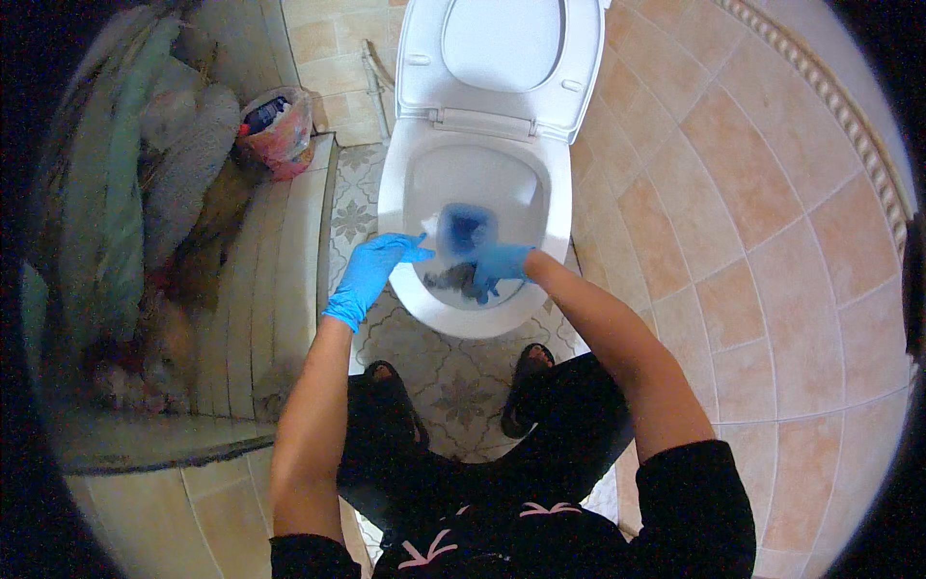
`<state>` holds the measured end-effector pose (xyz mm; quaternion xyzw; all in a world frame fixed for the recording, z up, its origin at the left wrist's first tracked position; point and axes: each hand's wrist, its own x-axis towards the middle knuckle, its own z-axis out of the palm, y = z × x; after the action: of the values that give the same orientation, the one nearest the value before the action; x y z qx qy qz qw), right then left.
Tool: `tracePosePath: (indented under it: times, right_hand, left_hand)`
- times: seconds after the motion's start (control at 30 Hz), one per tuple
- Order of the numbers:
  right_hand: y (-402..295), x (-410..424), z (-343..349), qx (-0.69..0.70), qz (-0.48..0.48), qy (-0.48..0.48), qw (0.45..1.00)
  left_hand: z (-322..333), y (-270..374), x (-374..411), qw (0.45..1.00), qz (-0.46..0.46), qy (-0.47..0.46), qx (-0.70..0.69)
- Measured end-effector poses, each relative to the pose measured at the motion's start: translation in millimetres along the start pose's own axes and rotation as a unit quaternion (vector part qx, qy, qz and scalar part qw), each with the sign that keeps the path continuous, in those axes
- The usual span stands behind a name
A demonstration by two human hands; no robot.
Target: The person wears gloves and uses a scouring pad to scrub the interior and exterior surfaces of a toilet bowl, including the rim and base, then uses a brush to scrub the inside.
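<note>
A white toilet bowl (pixel 477 326) stands before me, its seat and lid (pixel 499 101) raised. Blue-tinted water (pixel 466 224) lies at the bottom of the bowl. In a blue disposable glove, my left hand (pixel 376 264) is over the bowl's left rim, fingers extended and apart, holding nothing. Whether it touches the rim is unclear. My right hand (pixel 503 268), gloved the same way, reaches down inside the front of the bowl and is blurred. A dark patch (pixel 452 279) shows beside its fingers. I cannot tell whether that is a shadow or something held.
Left of the toilet, a ledge (pixel 289 239) carries a bin lined with a plastic bag (pixel 282 137). Hanging fabric (pixel 119 181) fills the far left. A tiled wall (pixel 723 217) rises close on the right. A white pipe (pixel 375 90) runs behind, and my sandalled feet (pixel 532 369) stand on patterned floor tiles (pixel 459 398).
</note>
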<state>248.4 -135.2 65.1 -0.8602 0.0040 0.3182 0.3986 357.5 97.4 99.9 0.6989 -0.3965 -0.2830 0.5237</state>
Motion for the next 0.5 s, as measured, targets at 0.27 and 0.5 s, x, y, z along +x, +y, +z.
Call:
tracePosePath:
  times: [0.27,0.5]
  right_hand:
    - [-64.6,-82.2,17.1,0.352,-0.121,0.11,0.922]
    - [-45.9,-54.9,34.6,0.181,-0.174,0.2,0.947]
  left_hand:
    - [27.6,7.1,-31.2,0.977,0.067,0.171,-0.107]
    - [93.1,54.0,-64.3,0.938,0.139,0.216,0.232]
